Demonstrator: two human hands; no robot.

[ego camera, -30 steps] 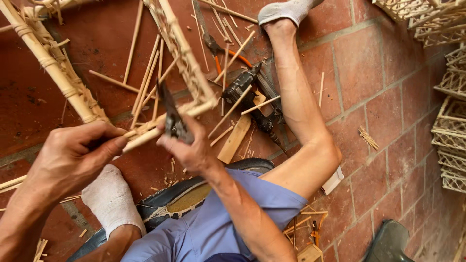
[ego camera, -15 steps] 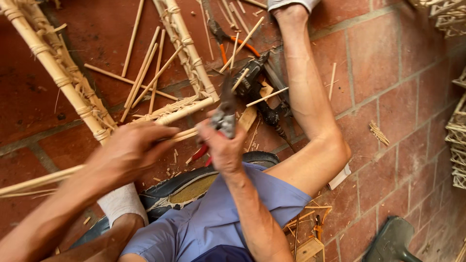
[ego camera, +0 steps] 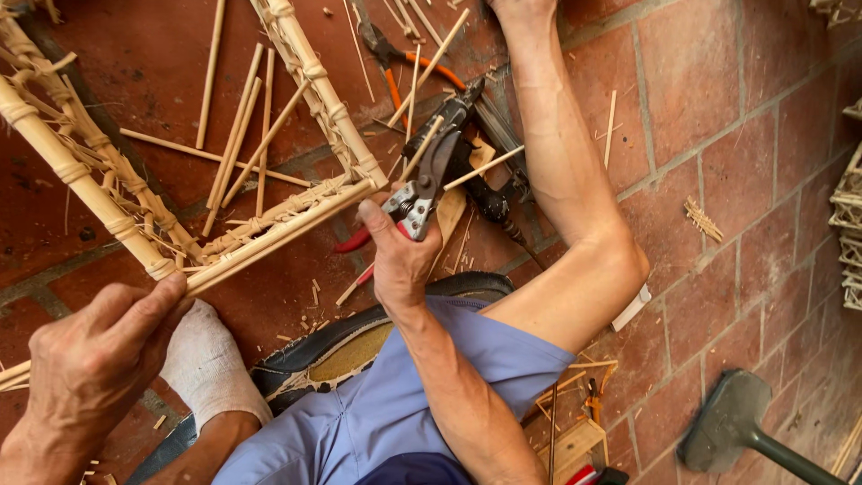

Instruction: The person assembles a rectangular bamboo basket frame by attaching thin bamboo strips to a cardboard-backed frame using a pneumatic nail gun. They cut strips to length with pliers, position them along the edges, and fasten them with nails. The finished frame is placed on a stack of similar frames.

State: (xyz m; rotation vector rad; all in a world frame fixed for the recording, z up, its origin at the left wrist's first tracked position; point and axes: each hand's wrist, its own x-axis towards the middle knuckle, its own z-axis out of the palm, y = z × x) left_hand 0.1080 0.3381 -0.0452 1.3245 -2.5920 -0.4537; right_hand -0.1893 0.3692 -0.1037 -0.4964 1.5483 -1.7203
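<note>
My left hand (ego camera: 94, 359) grips the near end of a long bamboo rod of a bound bamboo frame (ego camera: 180, 216) that lies tilted over the brick floor. My right hand (ego camera: 400, 260) is closed on red-handled pruning shears (ego camera: 422, 189), their dark blades pointing up and away, just right of the frame's corner. The blades touch no rod that I can see. My legs stretch out on the floor, one foot in a white sock (ego camera: 211, 359).
Loose bamboo sticks (ego camera: 242, 135) and offcuts litter the red bricks. Orange-handled pliers (ego camera: 395, 63) and a dark power tool (ego camera: 485, 180) lie beyond the shears. Woven bamboo pieces (ego camera: 848, 233) stand at the right edge. A dark mallet-like tool (ego camera: 732, 422) lies lower right.
My right hand has moved right and away from the frame's corner, with the shears now raised. My left hand slid down toward the rod's near end. The view shifted a little.
</note>
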